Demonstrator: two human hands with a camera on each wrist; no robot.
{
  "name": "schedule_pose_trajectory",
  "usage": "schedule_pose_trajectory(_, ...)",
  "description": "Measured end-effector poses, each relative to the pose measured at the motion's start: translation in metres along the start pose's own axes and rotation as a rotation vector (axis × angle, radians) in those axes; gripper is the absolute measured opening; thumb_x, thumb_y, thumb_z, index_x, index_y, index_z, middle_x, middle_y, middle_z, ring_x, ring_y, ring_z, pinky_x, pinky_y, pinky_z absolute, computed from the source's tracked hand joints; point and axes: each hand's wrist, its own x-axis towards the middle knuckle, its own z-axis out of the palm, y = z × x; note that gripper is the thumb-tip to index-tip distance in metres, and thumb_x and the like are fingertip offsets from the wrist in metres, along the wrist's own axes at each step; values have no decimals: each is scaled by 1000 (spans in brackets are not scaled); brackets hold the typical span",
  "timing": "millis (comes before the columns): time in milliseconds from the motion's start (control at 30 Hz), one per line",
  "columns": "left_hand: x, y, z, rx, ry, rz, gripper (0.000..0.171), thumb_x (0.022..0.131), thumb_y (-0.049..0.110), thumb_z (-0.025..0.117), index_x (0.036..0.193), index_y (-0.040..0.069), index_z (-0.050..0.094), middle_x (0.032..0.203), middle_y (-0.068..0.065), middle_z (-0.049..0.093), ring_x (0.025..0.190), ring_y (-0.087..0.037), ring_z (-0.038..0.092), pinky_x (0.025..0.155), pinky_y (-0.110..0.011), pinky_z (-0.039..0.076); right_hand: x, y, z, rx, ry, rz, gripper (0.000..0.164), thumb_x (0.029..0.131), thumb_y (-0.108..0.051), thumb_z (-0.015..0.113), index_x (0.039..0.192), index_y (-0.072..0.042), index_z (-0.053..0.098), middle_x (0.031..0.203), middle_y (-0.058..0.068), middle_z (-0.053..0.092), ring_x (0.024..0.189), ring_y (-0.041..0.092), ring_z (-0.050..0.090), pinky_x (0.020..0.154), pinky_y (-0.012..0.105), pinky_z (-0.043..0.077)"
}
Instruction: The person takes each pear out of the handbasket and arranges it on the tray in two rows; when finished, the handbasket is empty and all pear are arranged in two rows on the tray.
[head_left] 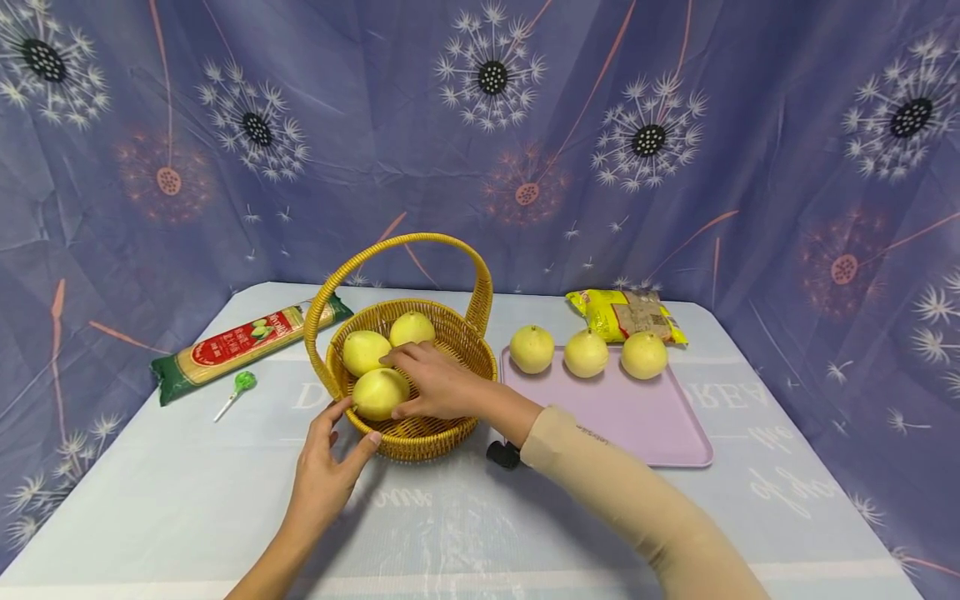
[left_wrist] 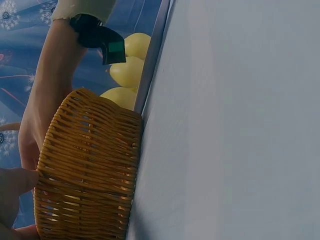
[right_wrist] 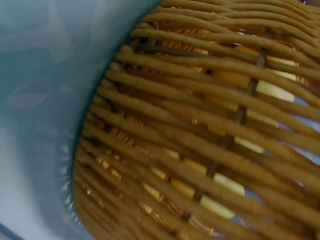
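A woven wicker basket (head_left: 429,446) with a tall arched handle holds three pale yellow pears. My right hand (head_left: 442,385) reaches in over the near rim and grips the front pear (head_left: 378,395), thumb on its right side and fingers behind it. Two more pears, one at the left (head_left: 365,352) and one at the back (head_left: 412,328), lie beyond it. At the basket's front left, my left hand (head_left: 322,475) touches the rim with thumb and fingertips apart. In the right wrist view, the basket's woven side (right_wrist: 200,115) fills most of the picture and hides the right hand.
To the right lies a lilac tray (head_left: 600,417) with three pears (head_left: 586,354) along its far edge. Behind it is a yellow printed bag (head_left: 626,315). A noodle pack (head_left: 243,343) and green lollipop (head_left: 243,382) lie left of the basket. A dandelion-print curtain (head_left: 360,125) surrounds the table.
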Motion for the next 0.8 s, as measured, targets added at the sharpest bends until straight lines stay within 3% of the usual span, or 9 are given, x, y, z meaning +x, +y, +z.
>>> schedule_pose_trajectory(200,0,-1,0,-5,9,2,63,88,26,66,140,6,38,146,-16,36,138,-34,32,109,-55,34,11,-4,8,-27,-47,2,76,80,-48,70,143,-20,37,143,0,42,130,20,41,106,35,44)
schedule_pose_trajectory(800,-1,0,1,-4,17,14,62,88,25,67,140,6,39,144,-17,38,137,-34,33,108,-54,35,17,-2,25,-70,-30,-56,74,81,-42,72,142,-19,37,140,2,43,127,20,44,103,33,46)
